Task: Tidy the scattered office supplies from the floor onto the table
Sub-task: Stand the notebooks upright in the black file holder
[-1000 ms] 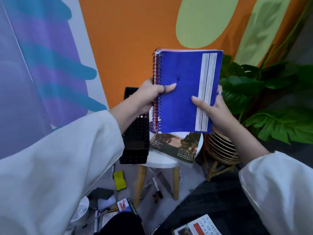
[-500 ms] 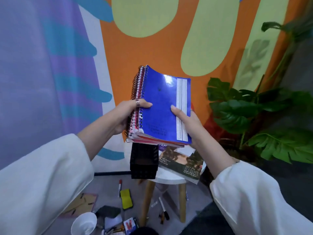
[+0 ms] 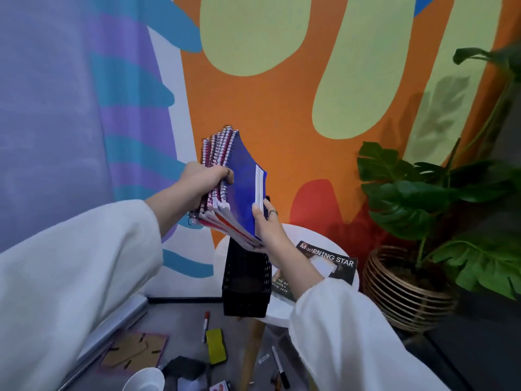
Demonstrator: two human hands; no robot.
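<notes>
On the floor at the lower left lie a frame [image 3: 132,351], a white cup [image 3: 145,380], a red-capped marker [image 3: 205,325] and a yellow block [image 3: 215,345], all not yet picked up.

Above them the left hand [image 3: 204,182] grips the spiral side of a notebook stack [image 3: 239,193], fingers curled round the wire bindings. The stack is held in the air, tilted, with a blue cover on top and its lower end just over the open top of the black basket [image 3: 245,280]. The right hand [image 3: 266,224] clamps the stack's lower right corner, thumb on the blue cover and fingers beneath. The two hands are apart, one on each side of the stack.

The basket stands at the left edge of the round white table [image 3: 335,238], its front end overhanging the near edge. A magazine [image 3: 329,261] lies just right of the basket, toward the table's right edge. A plant [image 3: 408,277] in a wire pot stands on the floor to the right.

The step looks like lowering the stack into the basket. To do it well, the person should square the fanned notebooks first and keep both hands gripping until the lower end rests inside. Because the basket overhangs the edge, a heavy drop could tip it, so the weight should go down gently. A black pen [image 3: 280,368] remains on the floor below the table.
</notes>
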